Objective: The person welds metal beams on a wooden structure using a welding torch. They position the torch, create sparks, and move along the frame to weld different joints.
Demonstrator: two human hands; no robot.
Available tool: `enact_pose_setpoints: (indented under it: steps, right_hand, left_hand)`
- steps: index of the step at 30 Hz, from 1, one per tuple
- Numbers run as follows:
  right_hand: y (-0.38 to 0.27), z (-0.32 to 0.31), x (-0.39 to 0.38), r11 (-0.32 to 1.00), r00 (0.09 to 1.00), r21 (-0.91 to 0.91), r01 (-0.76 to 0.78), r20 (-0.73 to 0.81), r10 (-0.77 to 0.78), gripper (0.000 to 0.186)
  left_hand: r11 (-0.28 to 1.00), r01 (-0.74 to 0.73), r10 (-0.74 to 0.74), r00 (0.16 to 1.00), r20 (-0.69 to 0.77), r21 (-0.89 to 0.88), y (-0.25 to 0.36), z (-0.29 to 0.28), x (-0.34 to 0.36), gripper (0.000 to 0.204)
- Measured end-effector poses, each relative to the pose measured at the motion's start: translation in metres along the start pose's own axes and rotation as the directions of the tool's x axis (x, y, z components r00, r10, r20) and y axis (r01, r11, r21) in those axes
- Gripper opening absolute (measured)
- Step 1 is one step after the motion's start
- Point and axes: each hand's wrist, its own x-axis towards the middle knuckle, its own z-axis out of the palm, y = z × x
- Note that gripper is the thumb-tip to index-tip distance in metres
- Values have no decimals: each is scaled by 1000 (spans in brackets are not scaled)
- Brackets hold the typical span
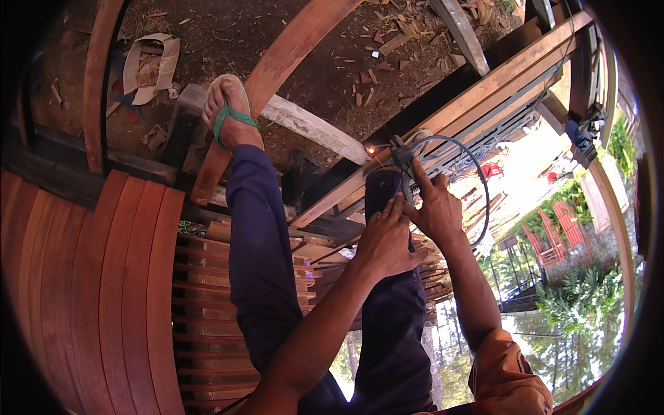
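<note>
My right hand [437, 207] is closed around a dark welding electrode holder [401, 153], its index finger stretched along the tool. A small bright orange glow [371, 150] shows at the tip, against the edge of a wooden beam. A dark cable [486, 187] loops from the tool out to the right. My left hand [389, 238] lies on my raised right leg, fingers stretched and thumb apart. Its fingertips reach close to the handle of the holder; whether they touch it is not plain.
My sandalled left foot [232, 111] rests on a curved wooden beam [290, 52]. A long beam [477, 90] runs diagonally at right. Reddish planks [131, 256] lie at left. Below is a dirt floor [325, 90] with wood scraps and torn cardboard [168, 63].
</note>
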Motion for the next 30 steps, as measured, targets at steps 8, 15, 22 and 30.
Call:
enact_pose_setpoints:
  steps: [8, 15, 22, 30]
  right_hand:
    - [-2, -2, 3, 1000, 1000, 11, -8, 19, 8, 96]
    - [6, 7, 2, 1000, 1000, 8, 15, -17, -15, 96]
    - [5, 5, 3, 1000, 1000, 10, 16, 23, -16, 92]
    - [9, 12, 5, 999, 999, -19, 29, -24, -29, 100]
  left_hand:
    - [1000, 17, -17, 1000, 6, 13, 2, -3, 0, 96]
    - [1000, 20, -21, 999, 36, 24, 2, -1, 1, 100]
    - [1000, 5, -6, 1000, 20, 20, -1, 3, 1, 99]
    - [1000, 6, -5, 1000, -7, 26, 0, 2, 0, 95]
